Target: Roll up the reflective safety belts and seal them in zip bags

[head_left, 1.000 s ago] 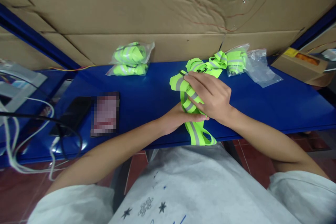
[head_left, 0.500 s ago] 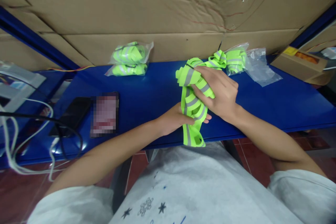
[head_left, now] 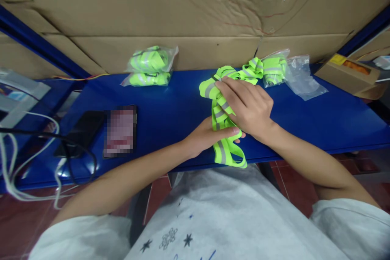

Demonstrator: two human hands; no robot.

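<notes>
A neon yellow-green reflective strap (head_left: pixel 224 150) with a grey stripe is bunched in loops between my hands, near the front edge of the blue table (head_left: pixel 176 105). My left hand (head_left: pixel 210 136) grips the lower loops, its thumb pressed across them and its other fingers mostly hidden behind. Over the upper folds lies my right hand (head_left: pixel 251 105), fingers wrapped round them. One strap end hangs below my left hand in a loop. Just behind my right hand, more of the same strap (head_left: pixel 252 68) lies in loose folds.
Clear bags of strap (head_left: pixel 149 65) are stacked at the back left. Another filled bag (head_left: pixel 274 69) and a flat clear bag (head_left: pixel 304 77) lie at the back right, beside a cardboard box (head_left: pixel 350 75). A phone (head_left: pixel 120 130), a black device (head_left: pixel 82 130) and white cables (head_left: pixel 15 170) occupy the left.
My left thumb has moved up and over the strap's lower loops. My right hand has shifted slightly left, and the hanging end has swung a little to the right.
</notes>
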